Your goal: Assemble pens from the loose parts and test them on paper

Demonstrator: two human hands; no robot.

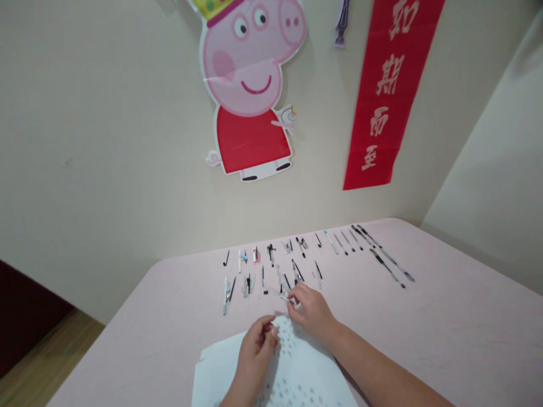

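Observation:
My right hand (313,310) reaches to the near edge of the laid-out pen parts. Its thumb and fingers pinch a small clear-and-grey pen part (284,296), partly hidden by the fingertips. Below and to the left, my left hand (257,349) hovers over or rests on a white sheet (229,362) strewn with small dark marks or bits. The left fingers are curled with the thumb against them; what they hold, if anything, is hidden. Just beyond the right fingers lie a dark pen part (297,271) and a clear tube with a black piece (263,282).
Two rows of sorted pen parts, refills and caps cross the pink table (148,339). Whole pens (388,268) lie at the right, with a light blue pen (331,242) further back. Behind stands a wall with a pig cutout (254,135) and a red banner (382,102).

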